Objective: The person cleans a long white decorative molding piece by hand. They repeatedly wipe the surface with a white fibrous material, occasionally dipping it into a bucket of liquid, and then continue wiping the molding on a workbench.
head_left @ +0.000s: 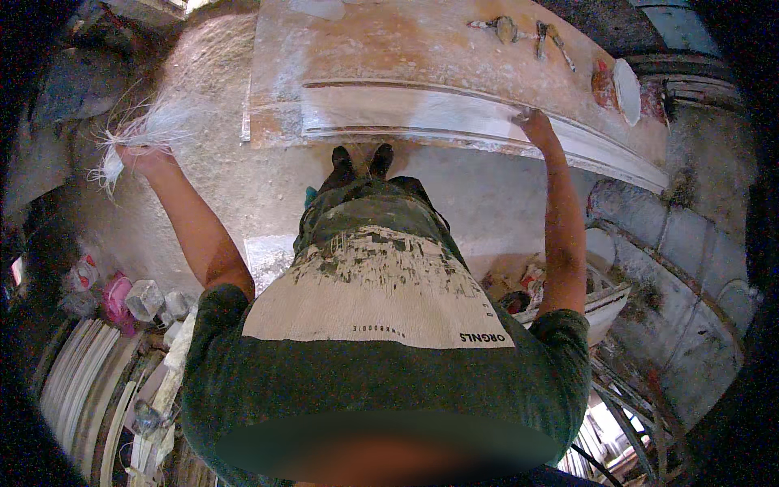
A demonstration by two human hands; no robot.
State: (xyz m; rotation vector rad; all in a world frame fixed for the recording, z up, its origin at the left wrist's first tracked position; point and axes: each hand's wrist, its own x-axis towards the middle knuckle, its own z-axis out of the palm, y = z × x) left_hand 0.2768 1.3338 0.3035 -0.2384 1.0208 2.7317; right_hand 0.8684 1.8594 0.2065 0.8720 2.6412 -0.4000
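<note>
One fibre tuft [158, 128] is gripped, in the head view, by the curled left hand [144, 158], left of the board [373, 45]; it is judged light, soft and easily shed, best held where gathered. On the board, a white strip [406, 109] is apparently touched by the right hand [534, 127], whose finger closure cannot be told; likely stiff but brittle, it should be supported along its length.

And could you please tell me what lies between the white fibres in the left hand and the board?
The head view shows rough floor between the white fibres and the board.
</note>
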